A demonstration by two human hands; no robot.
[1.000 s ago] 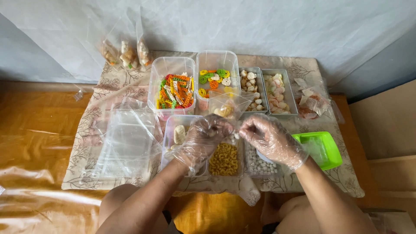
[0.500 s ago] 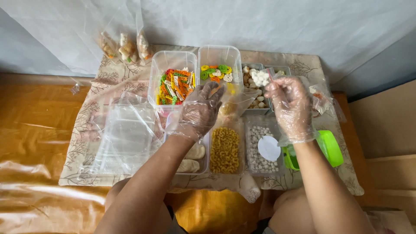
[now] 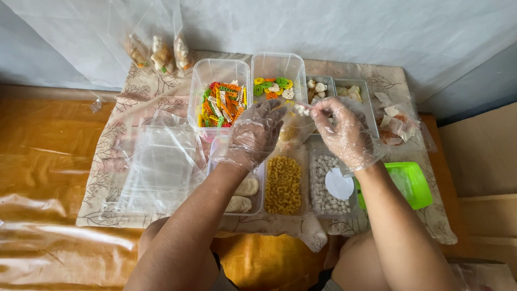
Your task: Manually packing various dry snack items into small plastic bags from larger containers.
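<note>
Patterned cloth [image 3: 161, 91] is lying over the low table w/ clear tubs of coloured crackers [image 3: 222, 108], a tray of yellow ring snacks [image 3: 284, 184] & a tray of small white bits [image 3: 326, 183] crowding in close, all within easy reach of me. I'm pinching the small clear bag [image 3: 293, 126] w/ my left hand [image 3: 253, 134], fingers closed on its rim to be keeping the mouth wide, right over the trays. My right hand [image 3: 342, 132] is pinching white snack pieces [image 3: 300, 109] at that mouth, so they're going straight in.
</note>
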